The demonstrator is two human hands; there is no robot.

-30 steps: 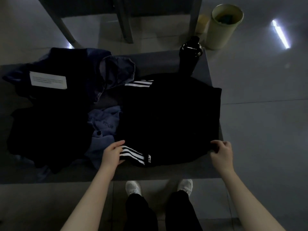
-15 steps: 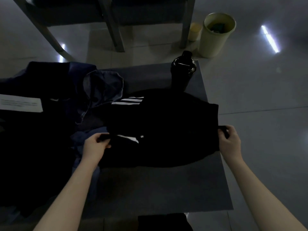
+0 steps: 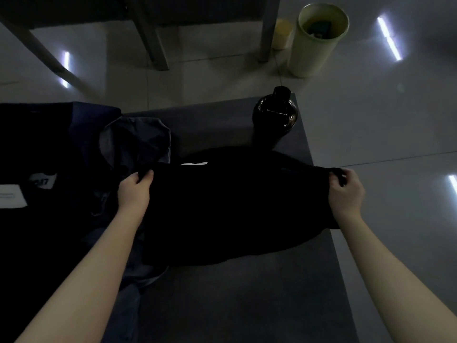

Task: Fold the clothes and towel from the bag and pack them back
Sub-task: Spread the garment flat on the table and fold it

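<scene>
Folds of garment [image 3: 235, 206] lost in darkness; only a sliver of white stripe [image 3: 194, 163] shows at its far edge. Left of garment, dark pile [image 3: 37, 144] runs off frame, its label [image 3: 11, 196] unreadable. Behind garment, bottle [image 3: 274, 115] base indistinct. Fingertips of left hand [image 3: 133, 191] and right hand [image 3: 346, 191] partly buried in cloth.

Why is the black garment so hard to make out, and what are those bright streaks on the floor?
Head view: dim and underexposed, so the black garment merges into one dark mass; the bright streaks look like lamps reflected in the glossy floor.
</scene>
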